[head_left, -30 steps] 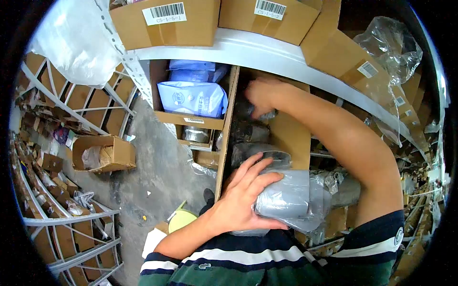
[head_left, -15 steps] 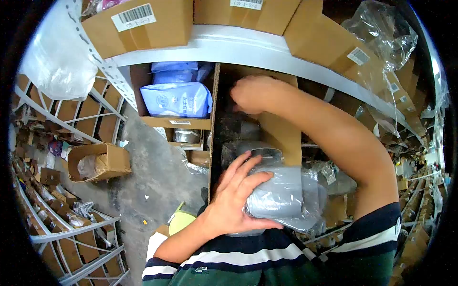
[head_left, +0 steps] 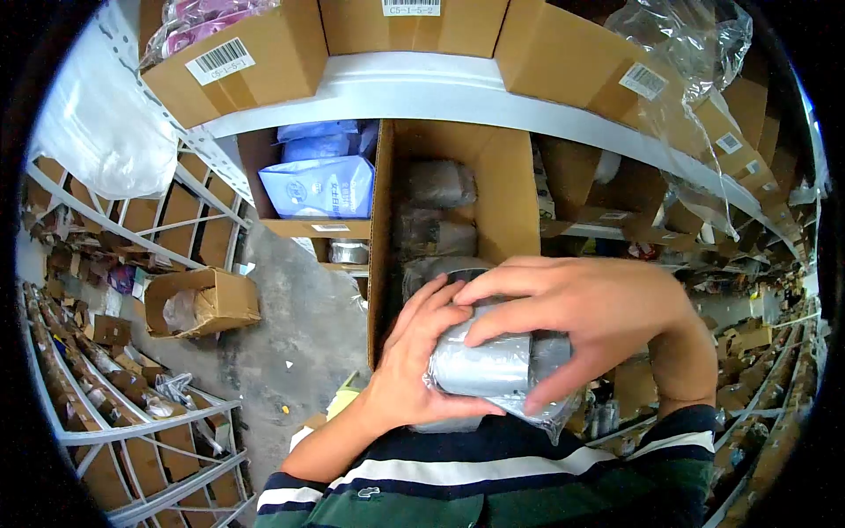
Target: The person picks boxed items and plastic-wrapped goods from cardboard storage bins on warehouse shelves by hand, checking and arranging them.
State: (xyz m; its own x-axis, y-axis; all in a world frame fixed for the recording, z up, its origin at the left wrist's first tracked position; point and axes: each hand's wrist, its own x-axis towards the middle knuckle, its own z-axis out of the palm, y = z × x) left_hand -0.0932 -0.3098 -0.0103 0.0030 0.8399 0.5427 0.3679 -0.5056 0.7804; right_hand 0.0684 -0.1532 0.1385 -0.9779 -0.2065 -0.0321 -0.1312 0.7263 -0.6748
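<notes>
A grey cylindrical item in clear plastic lies close to my body at the near end of a long cardboard box. My left hand is wrapped round its left side. Over its top and right side curves my right hand, thumb toward the near side and fingers on the plastic. Farther inside the box, more plastic-wrapped grey items sit in a row along the left wall. Part of another grey wrapped piece shows beneath my left hand.
Blue packets fill a smaller box left of the long one. Labelled boxes stand on the white shelf beam above. An open carton is on the floor at left. Clear plastic film hangs at upper right.
My right hand has come back from the far end of the long box and now lies on the wrapped grey item. My left hand stays on that item. The view has shifted.
</notes>
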